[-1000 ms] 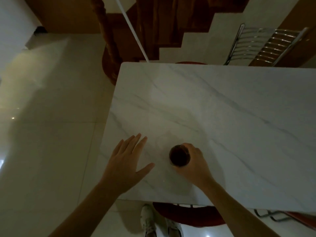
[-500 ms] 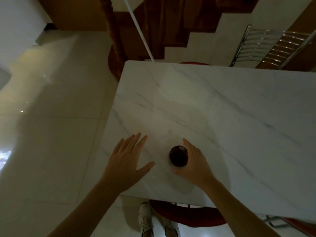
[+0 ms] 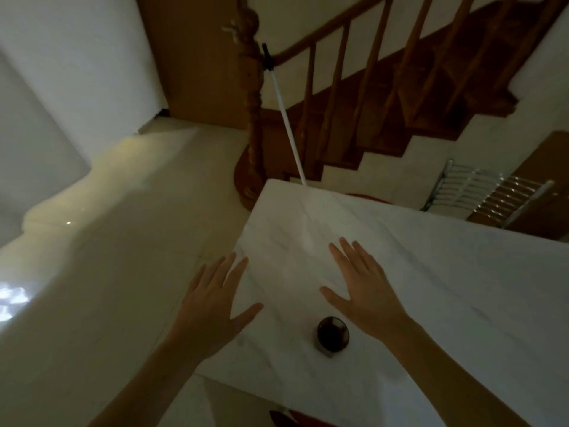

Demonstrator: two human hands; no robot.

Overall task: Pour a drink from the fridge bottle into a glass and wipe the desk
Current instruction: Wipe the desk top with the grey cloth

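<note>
A glass (image 3: 332,335) holding a dark drink stands on the white marble desk (image 3: 446,288) near its front left corner. My right hand (image 3: 366,288) hovers flat and open just beyond and to the right of the glass, apart from it. My left hand (image 3: 215,300) is open with fingers spread at the desk's left edge, left of the glass. No bottle or cloth is in view.
A wooden staircase with a newel post (image 3: 254,118) rises behind the desk. A white pole (image 3: 286,118) leans against the banister. A metal chair (image 3: 480,192) stands at the desk's far right. Pale tiled floor (image 3: 107,272) stretches to the left.
My right hand has let go of the glass and moved forward, open. The view has tilted up and turned left, so the staircase shows more.
</note>
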